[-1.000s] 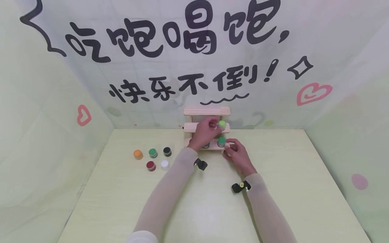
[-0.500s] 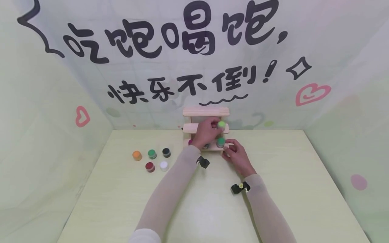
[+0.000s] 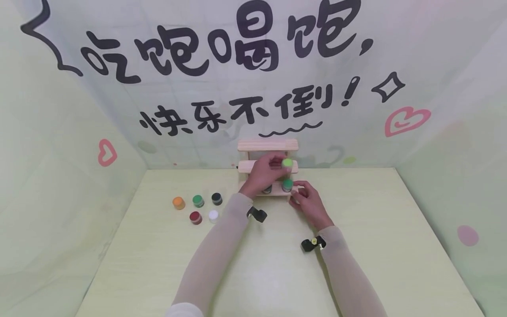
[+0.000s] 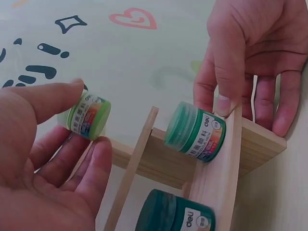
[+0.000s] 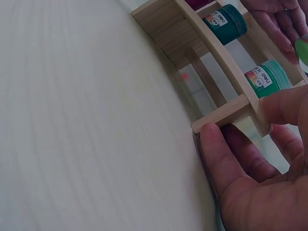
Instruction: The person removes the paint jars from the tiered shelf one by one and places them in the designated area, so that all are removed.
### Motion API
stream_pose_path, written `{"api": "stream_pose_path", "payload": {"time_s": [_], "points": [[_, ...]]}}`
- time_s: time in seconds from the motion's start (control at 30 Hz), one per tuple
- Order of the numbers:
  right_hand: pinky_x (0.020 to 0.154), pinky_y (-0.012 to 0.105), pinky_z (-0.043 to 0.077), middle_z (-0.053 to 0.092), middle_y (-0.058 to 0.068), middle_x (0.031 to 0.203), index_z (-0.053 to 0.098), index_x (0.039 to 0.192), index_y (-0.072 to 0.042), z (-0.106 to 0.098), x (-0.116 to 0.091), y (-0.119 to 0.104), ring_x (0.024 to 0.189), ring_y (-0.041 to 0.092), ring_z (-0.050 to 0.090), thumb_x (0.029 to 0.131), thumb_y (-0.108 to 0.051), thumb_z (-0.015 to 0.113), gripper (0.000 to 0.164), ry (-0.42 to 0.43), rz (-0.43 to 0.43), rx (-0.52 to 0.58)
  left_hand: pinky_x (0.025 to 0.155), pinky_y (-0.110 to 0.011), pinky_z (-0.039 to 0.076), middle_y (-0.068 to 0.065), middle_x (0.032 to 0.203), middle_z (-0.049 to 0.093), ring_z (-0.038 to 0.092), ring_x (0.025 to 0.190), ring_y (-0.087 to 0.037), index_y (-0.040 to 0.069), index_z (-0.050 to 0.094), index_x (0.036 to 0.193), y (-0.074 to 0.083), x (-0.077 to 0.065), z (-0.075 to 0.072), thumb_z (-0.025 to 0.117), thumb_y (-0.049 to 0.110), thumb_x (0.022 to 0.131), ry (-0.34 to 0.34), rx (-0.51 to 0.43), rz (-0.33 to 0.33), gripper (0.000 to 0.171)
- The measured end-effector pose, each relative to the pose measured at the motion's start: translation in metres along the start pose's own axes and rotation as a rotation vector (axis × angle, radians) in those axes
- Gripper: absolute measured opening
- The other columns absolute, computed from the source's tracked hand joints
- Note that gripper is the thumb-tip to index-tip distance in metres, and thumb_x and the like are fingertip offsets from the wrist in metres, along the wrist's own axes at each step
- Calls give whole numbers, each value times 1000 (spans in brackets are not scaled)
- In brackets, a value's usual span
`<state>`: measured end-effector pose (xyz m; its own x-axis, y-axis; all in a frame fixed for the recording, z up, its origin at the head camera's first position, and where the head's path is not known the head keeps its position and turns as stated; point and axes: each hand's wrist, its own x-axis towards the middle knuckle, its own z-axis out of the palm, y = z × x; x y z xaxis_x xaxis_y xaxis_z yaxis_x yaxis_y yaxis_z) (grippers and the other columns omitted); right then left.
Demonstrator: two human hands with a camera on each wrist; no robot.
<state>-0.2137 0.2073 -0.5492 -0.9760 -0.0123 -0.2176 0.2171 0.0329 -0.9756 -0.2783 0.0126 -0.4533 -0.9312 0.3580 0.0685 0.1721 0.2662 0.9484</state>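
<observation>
My left hand [image 3: 264,172] pinches a light green paint jar [image 4: 88,115] between thumb and fingers, at the right end of the middle step of a small wooden display rack [image 3: 247,166]. Whether the jar touches the step I cannot tell. On the bottom step stand a green paint jar [image 4: 197,131] and, to its left, a dark teal paint jar [image 5: 225,24]. A purple jar [image 5: 198,3] shows only partly in the right wrist view; the left arm hides it from the head. My right hand [image 3: 311,203] grips the bottom step's right end, thumb and fingers around the wood.
On the table [image 3: 269,273], left of the rack, several more jars stand apart: orange [image 3: 178,203], green [image 3: 198,201], black [image 3: 216,199], dark red [image 3: 196,218] and white [image 3: 213,216]. A printed cloth backdrop [image 3: 190,88] hangs close behind the rack.
The left wrist and forearm have shifted slightly left and now cover the purple jar in the head view. The light green jar stays at the middle step's right end; the right hand keeps its hold.
</observation>
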Motion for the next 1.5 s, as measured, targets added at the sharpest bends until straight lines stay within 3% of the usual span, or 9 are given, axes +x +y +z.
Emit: {"api": "stream_pose_path", "payload": {"time_s": [0.3,0.53,0.83,1.2,1.4,1.5], "points": [[100,34,62,60,14,108,52,146,-13,-2,-1,-1,109,24,67,108,-15,60,39,3,-6,1,107,-36,58,8,127,71,67,124,-14,19,67,137,3,-17,-12,84,41,92,-27,-35,12,53],[100,34,62,63,19,116,53,145,-16,-2,-2,-1,113,26,67,108,-14,59,38,5,1,9,102,-33,60,9,127,72,68,123,-14,29,70,131,5,-30,-20,84,40,91,-15,-33,25,44],[98,32,63,63,19,120,53,145,-17,0,-2,-3,116,27,67,108,-14,59,38,10,12,0,104,-33,60,4,123,73,72,115,-16,24,71,127,4,-47,-35,85,32,92,6,3,47,39],[99,33,62,62,18,118,53,145,-15,0,0,-2,114,26,68,108,-13,59,38,5,3,-10,100,-38,62,4,122,72,69,115,-20,19,70,135,-6,-70,-53,84,33,93,20,32,20,47],[98,32,63,61,18,119,53,146,-17,2,-1,-4,117,28,67,108,-14,59,38,11,12,-21,100,-32,62,0,120,71,68,110,-22,21,72,128,-16,-81,-63,85,25,92,49,-15,26,39],[98,32,63,59,17,118,53,146,-19,3,-1,-5,117,29,67,108,-15,60,39,13,25,-24,98,-31,63,0,121,71,69,111,-23,17,72,129,-21,-87,-68,85,26,91,59,-19,38,41]]}}
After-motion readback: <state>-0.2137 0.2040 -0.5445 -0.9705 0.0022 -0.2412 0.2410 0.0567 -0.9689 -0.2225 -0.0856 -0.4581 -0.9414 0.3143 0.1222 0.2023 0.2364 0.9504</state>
